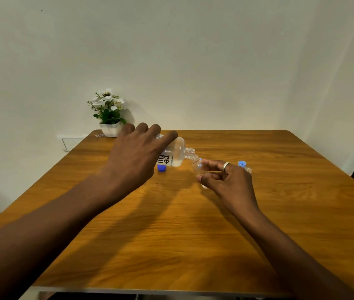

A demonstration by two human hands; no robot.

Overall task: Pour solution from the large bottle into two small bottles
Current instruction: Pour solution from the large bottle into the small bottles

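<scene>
My left hand [137, 156] grips the large clear bottle [175, 153], tipped on its side with its open threaded neck pointing right. A little liquid pools along its lower side. Its mouth touches the mouth of a small clear bottle [198, 167], which my right hand [226, 180] holds tilted above the table. A second small bottle [248, 169] stands behind my right hand, mostly hidden, with a light blue cap [242, 163] beside it. A dark blue cap [162, 168] lies on the table under the large bottle.
The wooden table [182, 224] reaches to the white wall. A white pot of white flowers [109, 114] stands at the table's far left corner. A wall socket [70, 141] sits left of the table.
</scene>
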